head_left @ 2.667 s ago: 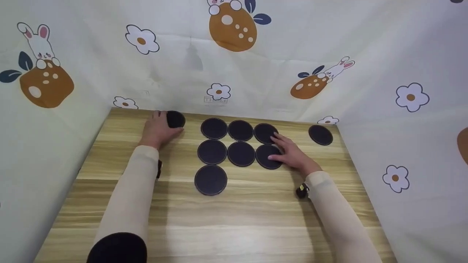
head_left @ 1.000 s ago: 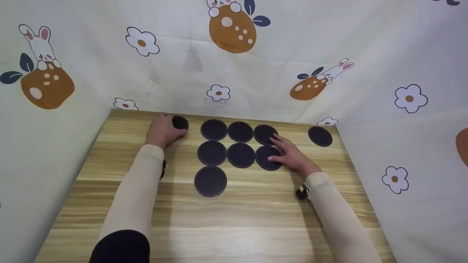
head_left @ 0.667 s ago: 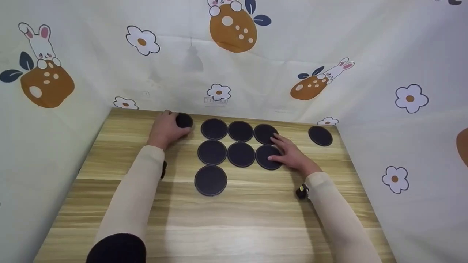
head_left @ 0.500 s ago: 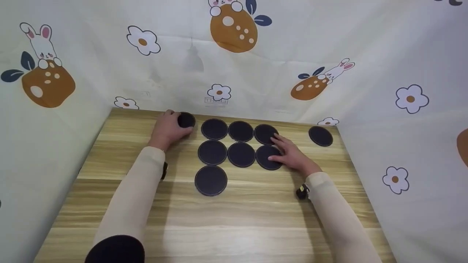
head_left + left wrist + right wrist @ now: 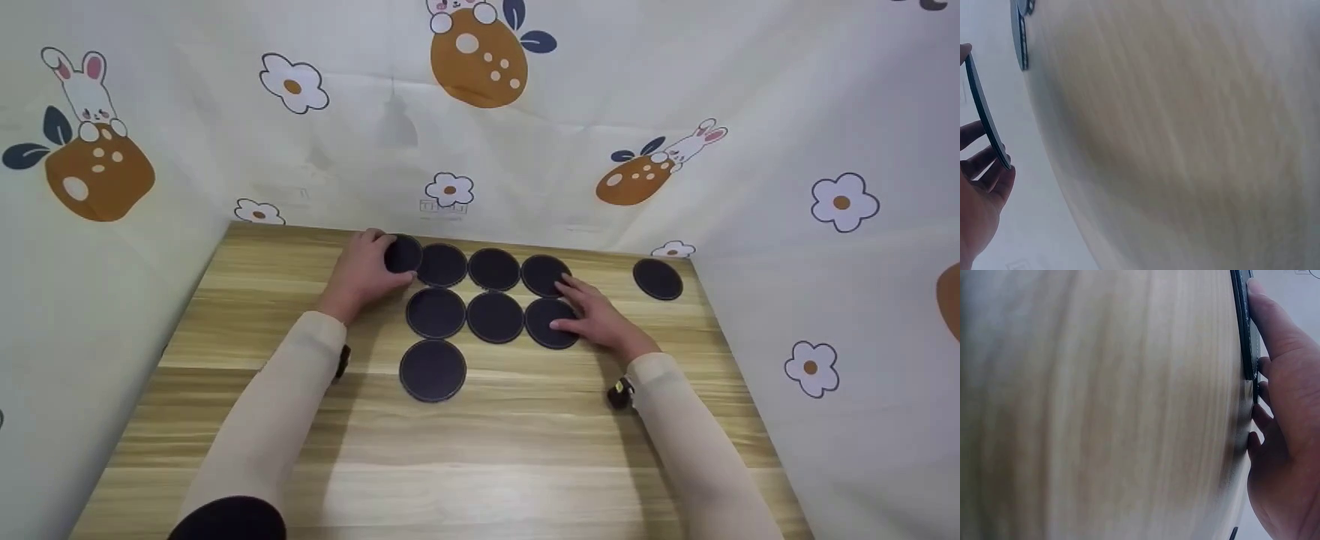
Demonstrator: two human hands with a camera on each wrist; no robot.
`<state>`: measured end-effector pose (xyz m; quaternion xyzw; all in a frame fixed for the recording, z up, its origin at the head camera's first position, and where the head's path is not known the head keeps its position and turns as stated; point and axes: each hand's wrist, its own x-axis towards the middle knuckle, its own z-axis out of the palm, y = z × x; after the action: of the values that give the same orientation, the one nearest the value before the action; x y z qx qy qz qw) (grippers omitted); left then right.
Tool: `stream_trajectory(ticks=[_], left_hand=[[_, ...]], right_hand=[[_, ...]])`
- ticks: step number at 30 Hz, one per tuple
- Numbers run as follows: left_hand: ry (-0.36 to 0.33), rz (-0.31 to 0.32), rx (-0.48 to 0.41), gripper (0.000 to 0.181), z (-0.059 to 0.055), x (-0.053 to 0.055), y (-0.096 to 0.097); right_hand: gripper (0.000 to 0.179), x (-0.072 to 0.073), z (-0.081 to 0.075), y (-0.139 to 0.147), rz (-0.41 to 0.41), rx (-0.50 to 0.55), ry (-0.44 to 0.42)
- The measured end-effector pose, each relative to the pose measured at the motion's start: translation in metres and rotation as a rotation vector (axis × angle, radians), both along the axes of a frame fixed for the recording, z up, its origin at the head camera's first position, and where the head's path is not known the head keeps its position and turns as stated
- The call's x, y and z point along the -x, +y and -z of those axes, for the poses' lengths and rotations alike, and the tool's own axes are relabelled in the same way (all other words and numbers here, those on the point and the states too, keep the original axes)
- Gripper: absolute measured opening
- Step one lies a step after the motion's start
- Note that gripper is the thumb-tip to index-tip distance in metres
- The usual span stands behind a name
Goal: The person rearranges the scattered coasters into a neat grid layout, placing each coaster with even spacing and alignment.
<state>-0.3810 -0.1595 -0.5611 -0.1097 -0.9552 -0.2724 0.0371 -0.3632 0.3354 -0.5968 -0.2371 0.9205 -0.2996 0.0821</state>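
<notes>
My left hand [image 5: 365,271] grips a black round coaster [image 5: 404,255] by its edges, thumb on one side and fingertips on the other. In the left wrist view this coaster [image 5: 986,109] is held up off the wooden table. From the head view it overlaps the left edge of the back-left coaster [image 5: 444,265]. My right hand [image 5: 600,318] rests at the right side of the group, its spread fingers touching the back-right coaster [image 5: 543,274] and its thumb on the coaster [image 5: 546,322] in front of that one.
More matching coasters lie flat in touching rows, with a single coaster [image 5: 433,370] at the front left of the group. A separate coaster [image 5: 658,279] lies near the back right corner. Printed cloth walls [image 5: 360,150] rise behind and beside the wooden table [image 5: 487,465].
My left hand has carried its coaster rightward from the back left, up to the back row. The right hand has stayed in place on the coasters.
</notes>
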Motion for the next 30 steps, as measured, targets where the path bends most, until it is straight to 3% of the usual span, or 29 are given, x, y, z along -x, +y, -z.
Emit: stream_trajectory(ticks=[23,30], left_hand=[[0.072,0.209,0.034,0.092,-0.008,-0.034,0.051],[0.132,0.319,0.009,0.092,-0.007,-0.046,0.063]], right_hand=[[0.089,-0.001,-0.002,-0.002,0.002,-0.009,0.009],[0.088,-0.001,-0.001,-0.001,-0.002,-0.001,0.01]])
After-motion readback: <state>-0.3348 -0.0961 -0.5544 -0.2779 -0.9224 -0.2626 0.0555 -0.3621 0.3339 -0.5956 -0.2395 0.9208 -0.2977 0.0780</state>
